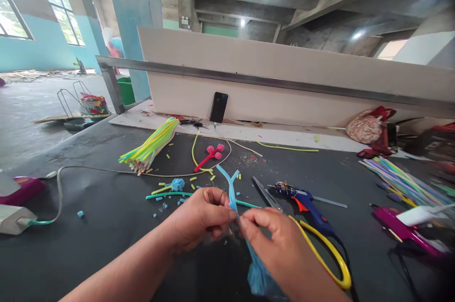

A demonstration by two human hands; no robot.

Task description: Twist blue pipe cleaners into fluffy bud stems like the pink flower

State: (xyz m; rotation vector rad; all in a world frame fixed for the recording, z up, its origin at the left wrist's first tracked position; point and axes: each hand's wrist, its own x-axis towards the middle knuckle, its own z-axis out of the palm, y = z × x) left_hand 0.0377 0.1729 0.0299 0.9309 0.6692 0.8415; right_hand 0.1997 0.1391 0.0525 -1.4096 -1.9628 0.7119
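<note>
Between my two hands is a light blue pipe cleaner stem (232, 189) whose upper end forks into a Y. My left hand (209, 212) pinches it just below the fork. Close beside it, my right hand (272, 235) has thumb and fingertips closed on the lower part. A fluffy light blue bunch (261, 273) hangs below the right hand, partly hidden by it. Beyond the hands lie a blue pom-pom-like ball (177, 184) on a yellow-green stem and a pink branched piece (212, 154) with round tips. A teal pipe cleaner (167, 195) passes behind the hands.
Yellow-handled scissors (330, 257) and a blue glue gun (313, 207) lie right of my hands. A yellow-green pipe cleaner bundle (152, 143) is at the back left, a pastel bundle (412, 181) at right. A black phone (219, 107) leans against the board. Cut scraps dot the table.
</note>
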